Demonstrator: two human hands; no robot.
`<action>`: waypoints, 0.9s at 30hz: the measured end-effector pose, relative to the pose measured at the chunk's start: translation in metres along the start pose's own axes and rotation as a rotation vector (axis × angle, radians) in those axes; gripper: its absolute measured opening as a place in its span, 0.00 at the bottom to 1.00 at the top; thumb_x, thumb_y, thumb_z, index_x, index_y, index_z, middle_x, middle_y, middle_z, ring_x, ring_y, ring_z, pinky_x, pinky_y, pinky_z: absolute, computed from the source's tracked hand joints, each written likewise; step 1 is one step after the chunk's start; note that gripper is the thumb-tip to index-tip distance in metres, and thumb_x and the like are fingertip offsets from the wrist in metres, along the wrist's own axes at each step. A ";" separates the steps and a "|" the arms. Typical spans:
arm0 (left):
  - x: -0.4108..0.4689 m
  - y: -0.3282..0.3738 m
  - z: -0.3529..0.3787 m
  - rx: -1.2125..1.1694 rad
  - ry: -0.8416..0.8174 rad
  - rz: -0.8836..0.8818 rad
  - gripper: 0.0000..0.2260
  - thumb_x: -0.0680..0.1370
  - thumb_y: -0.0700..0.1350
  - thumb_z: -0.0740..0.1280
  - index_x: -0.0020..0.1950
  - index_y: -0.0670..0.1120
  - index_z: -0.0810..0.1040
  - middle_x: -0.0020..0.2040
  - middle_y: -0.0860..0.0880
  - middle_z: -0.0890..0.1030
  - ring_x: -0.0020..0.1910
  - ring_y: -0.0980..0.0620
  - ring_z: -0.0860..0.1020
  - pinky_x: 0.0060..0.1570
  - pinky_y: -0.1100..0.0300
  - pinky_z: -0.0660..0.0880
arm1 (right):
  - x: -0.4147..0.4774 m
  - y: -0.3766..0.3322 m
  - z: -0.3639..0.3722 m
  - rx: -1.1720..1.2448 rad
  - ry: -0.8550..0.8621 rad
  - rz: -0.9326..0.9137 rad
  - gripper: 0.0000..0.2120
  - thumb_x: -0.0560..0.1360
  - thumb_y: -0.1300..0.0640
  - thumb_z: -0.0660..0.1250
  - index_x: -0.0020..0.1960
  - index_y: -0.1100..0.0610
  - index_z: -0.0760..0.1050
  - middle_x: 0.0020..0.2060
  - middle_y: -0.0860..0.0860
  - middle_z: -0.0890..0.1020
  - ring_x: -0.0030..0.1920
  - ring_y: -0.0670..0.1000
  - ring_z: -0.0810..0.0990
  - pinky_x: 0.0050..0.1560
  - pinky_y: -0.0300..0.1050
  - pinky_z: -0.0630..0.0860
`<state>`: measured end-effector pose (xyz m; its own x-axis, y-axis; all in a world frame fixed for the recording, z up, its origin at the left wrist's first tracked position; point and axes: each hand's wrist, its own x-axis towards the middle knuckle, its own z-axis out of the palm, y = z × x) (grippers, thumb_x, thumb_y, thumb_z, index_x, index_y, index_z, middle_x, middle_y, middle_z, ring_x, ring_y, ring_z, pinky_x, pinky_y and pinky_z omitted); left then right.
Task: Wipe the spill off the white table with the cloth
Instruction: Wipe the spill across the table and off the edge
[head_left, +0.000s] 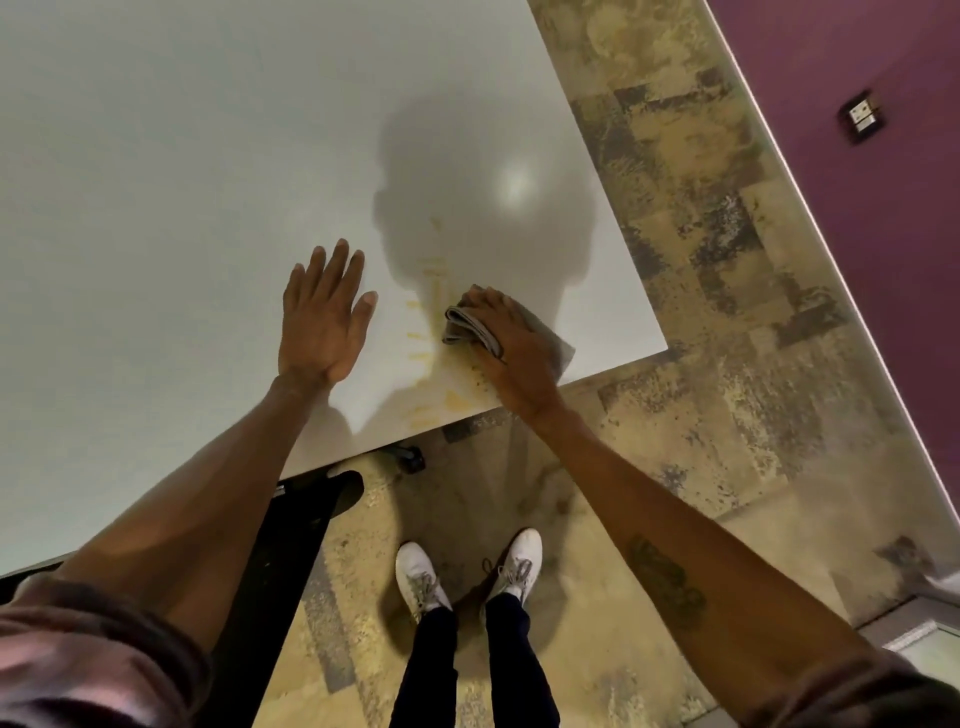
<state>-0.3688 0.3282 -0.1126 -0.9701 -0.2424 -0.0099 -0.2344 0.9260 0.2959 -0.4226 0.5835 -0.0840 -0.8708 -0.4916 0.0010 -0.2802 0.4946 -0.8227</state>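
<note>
A yellowish spill (434, 358) streaks the white table (182, 182) near its front right corner, running from the front edge back toward the middle. My right hand (511, 353) presses flat on a folded grey cloth (467, 325) just right of the streaks. My left hand (324, 314) lies flat on the table with fingers spread, left of the spill, holding nothing.
The table's front edge runs diagonally from lower left to the corner (665, 348) at right. Below it is mottled tan floor (701, 260), my white shoes (467, 571), and a black chair part (296, 545). A purple wall (857, 78) stands at right.
</note>
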 end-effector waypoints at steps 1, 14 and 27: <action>0.000 0.002 -0.001 0.011 0.004 -0.012 0.26 0.87 0.56 0.47 0.83 0.47 0.59 0.83 0.46 0.58 0.83 0.44 0.54 0.81 0.46 0.49 | -0.004 -0.004 0.008 -0.015 0.057 0.032 0.23 0.78 0.63 0.66 0.72 0.58 0.71 0.73 0.54 0.70 0.75 0.48 0.62 0.77 0.35 0.49; 0.005 -0.002 0.001 0.131 -0.008 -0.091 0.31 0.85 0.63 0.43 0.84 0.49 0.53 0.85 0.49 0.52 0.84 0.44 0.48 0.79 0.36 0.47 | 0.062 -0.061 0.097 -0.059 0.749 0.434 0.24 0.78 0.55 0.55 0.72 0.62 0.69 0.73 0.61 0.68 0.75 0.60 0.63 0.78 0.54 0.54; 0.010 -0.008 0.007 0.136 0.056 -0.049 0.29 0.86 0.61 0.51 0.81 0.46 0.64 0.81 0.45 0.63 0.82 0.39 0.58 0.78 0.33 0.53 | 0.175 -0.040 0.076 -0.032 0.461 0.246 0.25 0.77 0.61 0.63 0.73 0.65 0.67 0.72 0.61 0.70 0.75 0.61 0.64 0.77 0.56 0.57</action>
<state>-0.3769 0.3202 -0.1221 -0.9531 -0.3008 0.0336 -0.2916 0.9424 0.1642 -0.5336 0.4232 -0.0944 -0.9978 0.0046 0.0660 -0.0510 0.5810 -0.8123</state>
